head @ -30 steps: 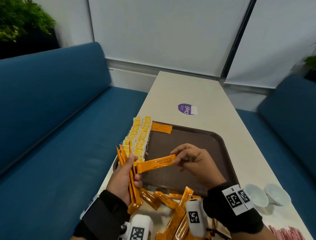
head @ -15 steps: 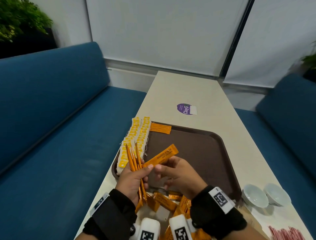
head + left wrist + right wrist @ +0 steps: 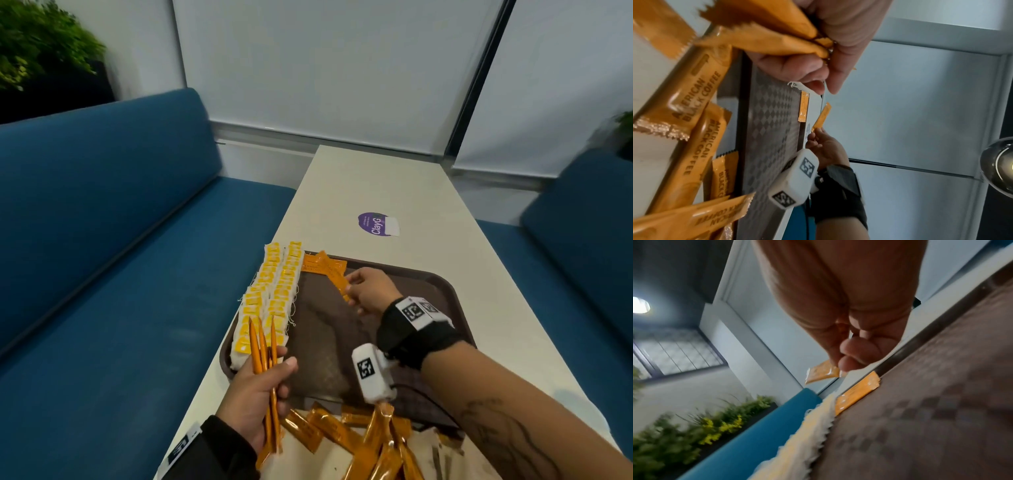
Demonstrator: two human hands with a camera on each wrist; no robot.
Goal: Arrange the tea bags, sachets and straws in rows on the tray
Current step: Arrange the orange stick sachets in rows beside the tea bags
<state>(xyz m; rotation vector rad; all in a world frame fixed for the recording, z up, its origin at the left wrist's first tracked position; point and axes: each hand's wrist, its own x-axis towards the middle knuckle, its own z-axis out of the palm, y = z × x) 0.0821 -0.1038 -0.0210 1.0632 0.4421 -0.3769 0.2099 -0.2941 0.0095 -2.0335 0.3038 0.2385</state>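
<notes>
The orange sachets (image 3: 694,104) lying on the table at the tray's near edge read "AMERICAN BLACK COFFEE" in dark capitals along their length. A round purple sticker (image 3: 374,224) toward the table's far end reads "ClayG". The print on the sachet at the tray's far edge is too small to read.

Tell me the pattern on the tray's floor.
Brown diamond checker on the tray, clearest in the left wrist view.
</notes>
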